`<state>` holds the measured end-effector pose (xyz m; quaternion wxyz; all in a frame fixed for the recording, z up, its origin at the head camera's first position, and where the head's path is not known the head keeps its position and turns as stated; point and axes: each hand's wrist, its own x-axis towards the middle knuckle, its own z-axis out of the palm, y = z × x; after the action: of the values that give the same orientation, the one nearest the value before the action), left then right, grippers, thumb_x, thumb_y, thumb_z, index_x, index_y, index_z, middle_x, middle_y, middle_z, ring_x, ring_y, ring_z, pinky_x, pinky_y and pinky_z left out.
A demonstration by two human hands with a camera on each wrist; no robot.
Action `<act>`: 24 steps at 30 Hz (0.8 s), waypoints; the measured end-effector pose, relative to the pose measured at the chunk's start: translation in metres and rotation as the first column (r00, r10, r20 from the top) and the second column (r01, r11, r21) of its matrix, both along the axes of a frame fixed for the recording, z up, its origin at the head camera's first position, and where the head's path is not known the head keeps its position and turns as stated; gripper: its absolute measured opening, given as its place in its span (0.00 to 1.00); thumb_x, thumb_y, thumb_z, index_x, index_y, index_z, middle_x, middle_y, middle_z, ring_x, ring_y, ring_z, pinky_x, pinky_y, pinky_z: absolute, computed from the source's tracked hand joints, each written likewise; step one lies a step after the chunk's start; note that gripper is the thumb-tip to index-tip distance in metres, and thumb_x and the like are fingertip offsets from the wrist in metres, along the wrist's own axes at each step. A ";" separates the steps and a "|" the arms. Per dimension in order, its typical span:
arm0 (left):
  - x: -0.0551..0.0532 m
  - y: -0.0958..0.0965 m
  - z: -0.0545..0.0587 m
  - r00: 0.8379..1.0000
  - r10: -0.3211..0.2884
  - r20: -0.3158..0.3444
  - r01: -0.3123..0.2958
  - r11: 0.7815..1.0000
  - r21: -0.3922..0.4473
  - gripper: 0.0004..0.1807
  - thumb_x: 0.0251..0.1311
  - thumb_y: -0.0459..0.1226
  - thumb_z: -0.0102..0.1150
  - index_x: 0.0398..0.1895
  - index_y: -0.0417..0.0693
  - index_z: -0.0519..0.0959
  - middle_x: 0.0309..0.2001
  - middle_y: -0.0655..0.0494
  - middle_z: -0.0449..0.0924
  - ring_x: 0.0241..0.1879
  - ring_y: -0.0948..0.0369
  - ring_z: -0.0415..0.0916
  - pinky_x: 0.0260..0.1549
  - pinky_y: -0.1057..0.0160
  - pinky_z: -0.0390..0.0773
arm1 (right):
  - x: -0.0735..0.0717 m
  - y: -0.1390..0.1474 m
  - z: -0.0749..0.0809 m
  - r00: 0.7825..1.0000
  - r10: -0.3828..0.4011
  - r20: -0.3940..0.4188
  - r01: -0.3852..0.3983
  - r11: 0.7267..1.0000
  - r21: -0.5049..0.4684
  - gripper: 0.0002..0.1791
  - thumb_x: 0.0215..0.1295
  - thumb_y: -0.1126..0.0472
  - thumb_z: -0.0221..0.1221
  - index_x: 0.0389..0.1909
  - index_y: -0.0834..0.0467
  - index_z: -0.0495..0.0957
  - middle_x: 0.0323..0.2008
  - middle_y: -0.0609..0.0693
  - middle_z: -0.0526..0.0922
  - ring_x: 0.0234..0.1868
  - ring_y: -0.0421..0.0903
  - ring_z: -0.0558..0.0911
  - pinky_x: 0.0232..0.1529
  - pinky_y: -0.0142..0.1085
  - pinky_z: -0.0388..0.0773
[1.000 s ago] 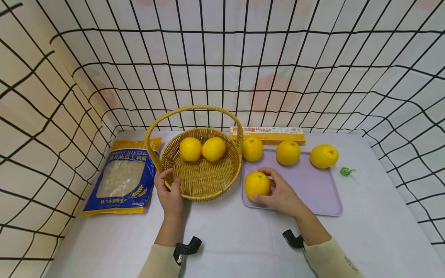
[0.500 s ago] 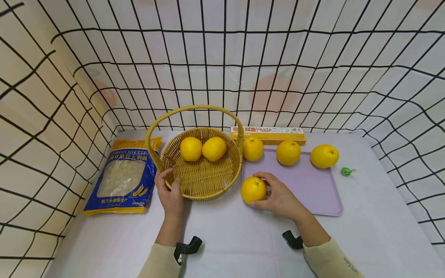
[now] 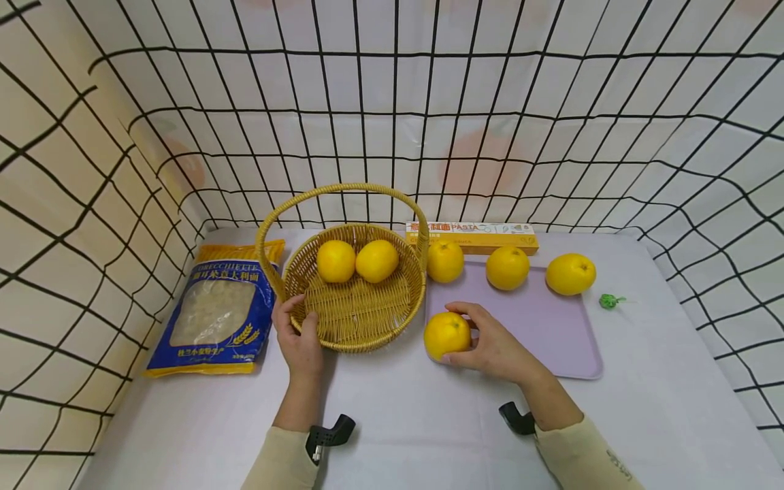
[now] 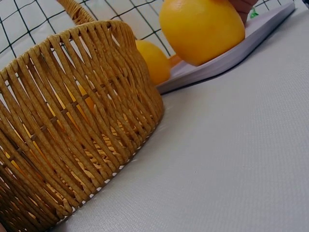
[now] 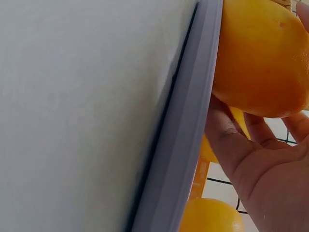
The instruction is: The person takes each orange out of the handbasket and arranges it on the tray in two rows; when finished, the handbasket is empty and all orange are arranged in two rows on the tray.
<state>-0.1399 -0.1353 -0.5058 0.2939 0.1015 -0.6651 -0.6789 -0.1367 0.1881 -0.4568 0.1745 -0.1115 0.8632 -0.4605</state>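
Observation:
At the left, a woven basket (image 3: 361,320) with a tall handle holds two oranges (image 3: 335,261) towards its back. My left hand (image 3: 299,347) grips the basket's near left rim, thumb on the inside; the left wrist view shows the basket's slatted side (image 4: 82,106). My right hand (image 3: 495,348) holds another orange (image 3: 444,335) at the front left corner of the lilac tray (image 3: 545,333), fingers and thumb around its right side. In the right wrist view, this orange (image 5: 263,58) sits close by the tray's raised edge (image 5: 181,121).
Three more oranges (image 3: 507,268) stand in a row along the tray's back edge. Behind them lies a pasta box (image 3: 471,239). A blue bag of orecchiette (image 3: 214,309) lies left of the basket, and a small green item (image 3: 609,301) right of the tray. Black wire mesh (image 3: 392,136) surrounds the table.
My right hand and its orange have shifted slightly left and towards me, to the tray's front left corner, then stayed there. My left hand and the basket look unmoved.

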 end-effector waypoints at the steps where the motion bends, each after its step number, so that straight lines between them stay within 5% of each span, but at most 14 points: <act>1: 0.000 0.000 0.000 1.000 0.000 0.003 0.000 1.000 0.001 0.19 0.60 0.23 0.50 0.55 0.31 0.72 0.78 0.46 0.54 0.79 0.51 0.49 0.79 0.47 0.49 | 0.000 0.000 0.000 1.000 0.000 0.004 0.000 1.000 0.004 0.51 0.50 0.50 0.78 0.73 0.50 0.63 0.69 0.55 0.67 0.66 0.58 0.72 0.62 0.51 0.78; 14: -0.002 0.000 -0.002 1.000 -0.011 -0.005 0.011 1.000 0.012 0.18 0.61 0.22 0.51 0.56 0.31 0.72 0.79 0.48 0.53 0.79 0.51 0.49 0.78 0.47 0.51 | 0.000 0.002 0.011 1.000 -0.017 -0.020 0.017 1.000 0.006 0.53 0.51 0.48 0.77 0.76 0.49 0.60 0.74 0.54 0.63 0.71 0.61 0.70 0.69 0.58 0.71; 24: 0.000 0.000 0.001 1.000 -0.001 0.012 0.001 1.000 -0.002 0.18 0.61 0.23 0.50 0.56 0.31 0.72 0.79 0.48 0.54 0.79 0.52 0.49 0.78 0.50 0.51 | -0.001 -0.009 0.043 0.979 -0.043 -0.198 0.037 0.999 -0.032 0.46 0.56 0.55 0.74 0.74 0.51 0.62 0.72 0.54 0.68 0.73 0.60 0.69 0.73 0.56 0.65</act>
<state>-0.1396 -0.1354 -0.5051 0.2895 0.1049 -0.6678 -0.6777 -0.1381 0.1794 -0.4136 0.0766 -0.1420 0.8717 -0.4626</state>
